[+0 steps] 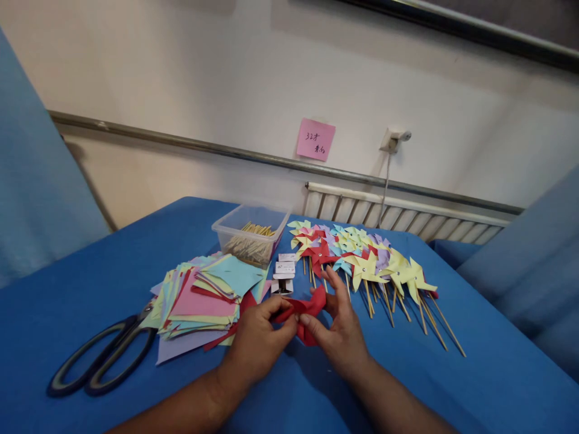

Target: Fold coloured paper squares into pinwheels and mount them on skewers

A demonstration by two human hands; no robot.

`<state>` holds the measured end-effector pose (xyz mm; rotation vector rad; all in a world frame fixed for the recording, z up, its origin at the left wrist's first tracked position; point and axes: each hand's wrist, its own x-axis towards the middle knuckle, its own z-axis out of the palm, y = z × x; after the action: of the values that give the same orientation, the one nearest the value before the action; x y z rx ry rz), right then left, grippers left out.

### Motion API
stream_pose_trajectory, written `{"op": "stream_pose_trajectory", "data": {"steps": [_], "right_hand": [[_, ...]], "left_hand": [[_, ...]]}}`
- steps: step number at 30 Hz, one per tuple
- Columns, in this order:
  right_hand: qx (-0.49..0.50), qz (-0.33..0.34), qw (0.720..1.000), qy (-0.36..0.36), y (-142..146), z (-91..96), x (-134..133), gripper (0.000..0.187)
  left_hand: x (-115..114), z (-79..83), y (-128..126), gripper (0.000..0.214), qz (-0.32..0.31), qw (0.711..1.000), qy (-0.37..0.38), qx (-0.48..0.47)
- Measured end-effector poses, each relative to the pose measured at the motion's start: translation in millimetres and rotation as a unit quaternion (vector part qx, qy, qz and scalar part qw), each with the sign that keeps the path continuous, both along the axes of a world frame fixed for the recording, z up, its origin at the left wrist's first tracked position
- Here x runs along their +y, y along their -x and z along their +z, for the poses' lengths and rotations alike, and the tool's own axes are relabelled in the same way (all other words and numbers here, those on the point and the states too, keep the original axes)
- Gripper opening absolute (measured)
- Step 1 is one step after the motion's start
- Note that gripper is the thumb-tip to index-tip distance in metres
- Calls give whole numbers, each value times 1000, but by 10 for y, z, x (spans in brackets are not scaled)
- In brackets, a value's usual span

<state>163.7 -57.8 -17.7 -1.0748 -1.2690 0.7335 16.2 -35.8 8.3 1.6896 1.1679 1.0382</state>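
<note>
Both of my hands meet low in the middle of the blue table (90,283), over a folded red paper piece (312,304). My left hand (256,340) pinches its left side with thumb and fingers closed. My right hand (341,328) grips the right side, index finger stretched up along the paper. Just left lies a loose stack of coloured paper squares (203,295). Behind the right hand, a row of finished paper pinwheels (362,256) on wooden sticks is spread out.
Large black-handled scissors (102,355) lie at the left front. A clear plastic tub of wooden sticks (251,235) stands behind the paper stack, with small white boxes (284,274) beside it. A pink note (315,139) hangs on the wall above a radiator (398,214).
</note>
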Motion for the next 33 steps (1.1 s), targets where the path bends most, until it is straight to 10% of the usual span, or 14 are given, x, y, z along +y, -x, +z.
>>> {"op": "stream_pose_trajectory", "data": {"steps": [6,14,33], "right_hand": [[131,115,981,88,23,-79,45,46],[43,51,995,71,27,-20,-1,15],[-64,13,997,32,43,-3,-55,10]], "left_hand": [[-1,19,0,12,5,1000,6,-1],[-16,13,0,11,0,1000,22,-6],[-7,27,-17,7,-4,999,39,-9]]}}
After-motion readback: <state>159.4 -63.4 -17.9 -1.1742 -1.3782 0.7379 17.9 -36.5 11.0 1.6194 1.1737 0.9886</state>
